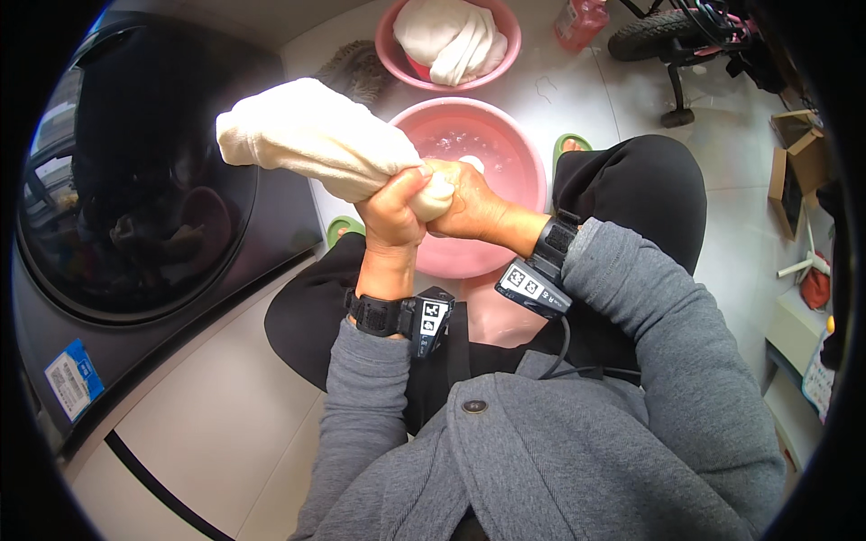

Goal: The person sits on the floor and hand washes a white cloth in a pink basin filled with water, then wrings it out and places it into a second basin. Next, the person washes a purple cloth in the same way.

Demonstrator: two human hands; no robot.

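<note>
A bunched cream-white cloth (318,135) is gripped by both of my hands above a pink plastic basin (534,169). My left hand (396,209) is closed round the cloth, with most of it sticking out towards the upper left. Close against it, my right hand (467,199) is shut on the cloth's short bunched end. Water with some bubbles (460,138) shows in the basin, and a small white piece of something pokes out behind my right hand. Part of the basin is hidden by my hands.
Beyond stands a second pink basin (384,51) with white cloth (453,40) in it. A front-loading washing machine (135,169) is at the left. A pink bottle (582,24), a bicycle (676,40) and an opened cardboard box (788,182) are at the right. A shaggy mat (355,71) lies behind.
</note>
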